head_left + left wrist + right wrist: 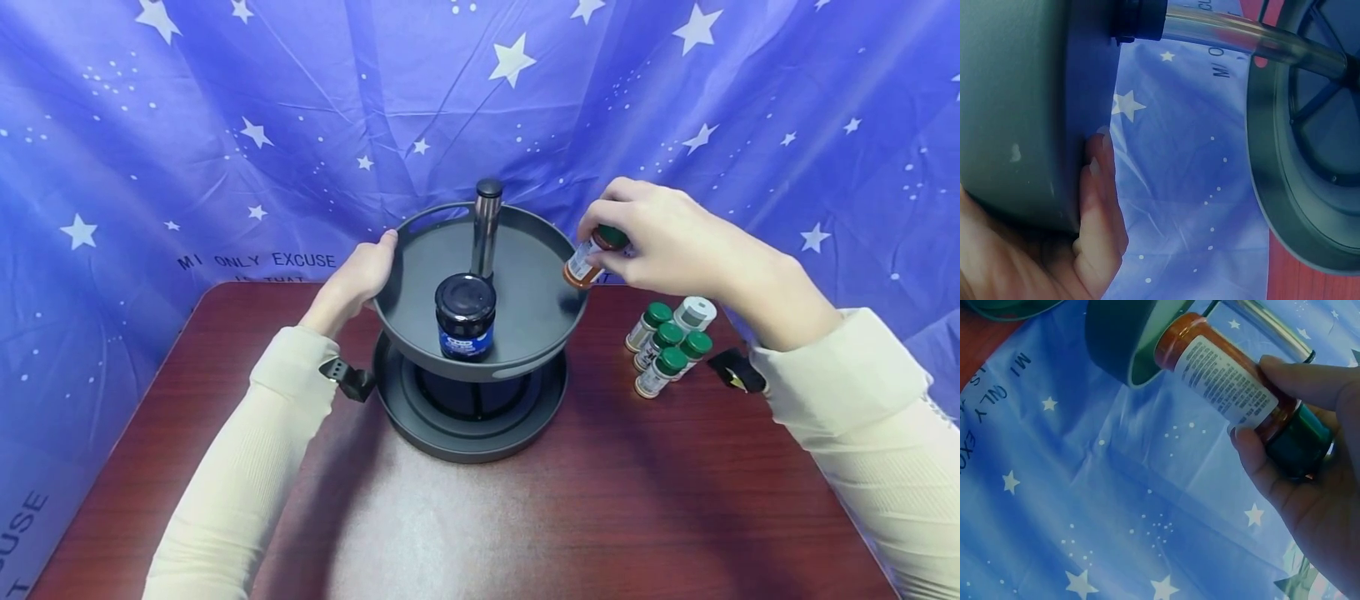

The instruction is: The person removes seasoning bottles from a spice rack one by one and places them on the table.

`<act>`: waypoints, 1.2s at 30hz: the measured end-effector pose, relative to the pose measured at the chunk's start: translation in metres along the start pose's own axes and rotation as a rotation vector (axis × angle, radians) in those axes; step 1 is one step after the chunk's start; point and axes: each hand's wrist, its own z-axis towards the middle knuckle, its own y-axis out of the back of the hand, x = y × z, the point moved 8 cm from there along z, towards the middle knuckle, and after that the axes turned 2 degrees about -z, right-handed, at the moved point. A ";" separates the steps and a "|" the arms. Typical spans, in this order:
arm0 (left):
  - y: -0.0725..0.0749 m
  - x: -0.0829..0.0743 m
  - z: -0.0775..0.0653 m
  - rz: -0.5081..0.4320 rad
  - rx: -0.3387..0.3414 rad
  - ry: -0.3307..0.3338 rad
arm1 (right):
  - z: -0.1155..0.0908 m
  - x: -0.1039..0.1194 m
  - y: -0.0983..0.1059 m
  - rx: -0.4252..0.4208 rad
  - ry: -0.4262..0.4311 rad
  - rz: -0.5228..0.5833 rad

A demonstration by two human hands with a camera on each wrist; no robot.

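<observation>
A dark grey two-tier tray stand [525, 258] has a metal post [487, 229] rising from its upper tier. My left hand [367, 271] grips that tier's left rim; the left wrist view shows its fingers [1099, 212] curled beneath the tray. On the upper tier, toward the front, a dark jar [465, 321] with a black lid and blue label stands upright. My right hand [667, 237] holds a spice jar [582, 265] by its green-capped end, tilted, over the right rim. Orange-red contents and a white printed label [1222, 381] show in the right wrist view.
Several green-capped spice jars [660, 375] stand close together on the table [450, 533], right of the stand, with a grey-capped jar [695, 312] among them. The stand's lower tier [472, 454] rests on the tabletop. A blue star-patterned curtain [300, 108] hangs behind.
</observation>
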 end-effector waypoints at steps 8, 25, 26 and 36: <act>0.000 0.001 0.000 0.008 0.004 -0.001 | -0.006 -0.013 -0.001 0.042 -0.081 -0.013; 0.000 0.001 0.001 0.024 -0.003 0.013 | -0.032 -0.074 -0.012 0.302 -0.241 -0.020; 0.000 0.000 0.000 0.024 -0.004 0.013 | -0.033 -0.077 -0.014 0.324 -0.247 -0.018; -0.001 0.001 0.000 0.034 -0.001 0.016 | -0.044 -0.099 -0.024 0.463 -0.271 -0.012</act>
